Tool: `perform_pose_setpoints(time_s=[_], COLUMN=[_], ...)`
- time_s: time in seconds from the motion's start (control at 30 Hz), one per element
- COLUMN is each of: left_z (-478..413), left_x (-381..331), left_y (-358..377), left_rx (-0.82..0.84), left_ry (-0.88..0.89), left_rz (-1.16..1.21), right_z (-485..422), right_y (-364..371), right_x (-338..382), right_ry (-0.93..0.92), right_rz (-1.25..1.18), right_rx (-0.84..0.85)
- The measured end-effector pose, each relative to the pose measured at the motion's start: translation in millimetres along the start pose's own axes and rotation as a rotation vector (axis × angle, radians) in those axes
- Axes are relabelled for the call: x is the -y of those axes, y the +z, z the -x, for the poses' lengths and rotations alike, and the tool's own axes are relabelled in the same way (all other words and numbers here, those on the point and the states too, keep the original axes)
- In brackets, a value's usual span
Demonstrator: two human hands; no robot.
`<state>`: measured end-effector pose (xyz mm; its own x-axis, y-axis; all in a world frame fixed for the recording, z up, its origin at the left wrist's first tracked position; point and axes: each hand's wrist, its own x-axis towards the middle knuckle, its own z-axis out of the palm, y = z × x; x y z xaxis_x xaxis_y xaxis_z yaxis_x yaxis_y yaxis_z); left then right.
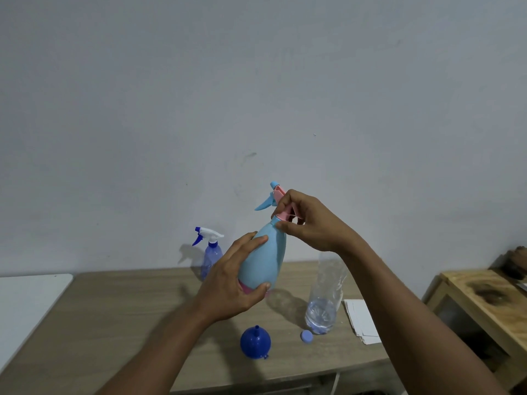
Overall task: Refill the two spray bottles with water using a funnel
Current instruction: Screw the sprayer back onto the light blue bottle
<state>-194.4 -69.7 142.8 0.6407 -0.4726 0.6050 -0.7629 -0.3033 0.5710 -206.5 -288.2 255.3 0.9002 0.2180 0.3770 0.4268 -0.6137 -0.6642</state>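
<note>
A light blue spray bottle (266, 256) with a pink base and pink spray head is held tilted above the table. My left hand (231, 283) wraps around its lower body. My right hand (309, 220) pinches the pink spray head (281, 199) at the bottle's neck. A second spray bottle (210, 256), clear purple with a white and blue trigger head, stands upright at the back of the table. A dark blue funnel (255, 342) lies upside down near the table's front. A clear plastic water bottle (325, 295) stands open with a little water at its bottom.
The water bottle's blue cap (306, 336) lies on the wooden table (114, 323) beside the funnel. White paper sheets (360, 320) rest at the table's right edge. A white surface (25, 303) adjoins at left, and a wooden side table (484, 295) stands at right.
</note>
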Motion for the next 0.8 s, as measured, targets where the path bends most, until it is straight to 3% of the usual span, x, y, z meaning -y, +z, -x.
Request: perform_pose_setpoints(time_s=[0.17, 0.33, 0.53, 0.7, 0.8], left_z=[2, 3, 4, 3, 3], left_x=[-1, 3, 2, 5, 5], left_y=[3, 1, 2, -4, -3], left_rx=[-0.003, 0.001, -0.018, -0.006, -0.027], left_ry=[0.005, -0.005, -0.016, -0.013, -0.012], left_rz=[0.017, 0.016, 0.033, 0.07, 0.05], right_z=[-1, -1, -4, -4, -5], right_y=[8, 4, 18, 7, 10], right_x=[-2, -2, 4, 0, 4], right_ry=[0.006, 0.016, 0.007, 0.022, 0.035], right_rz=[0.007, -0.01, -0.012, -0.026, -0.036], right_rx=[-0.056, -0.004, -0.123, 0.015, -0.024])
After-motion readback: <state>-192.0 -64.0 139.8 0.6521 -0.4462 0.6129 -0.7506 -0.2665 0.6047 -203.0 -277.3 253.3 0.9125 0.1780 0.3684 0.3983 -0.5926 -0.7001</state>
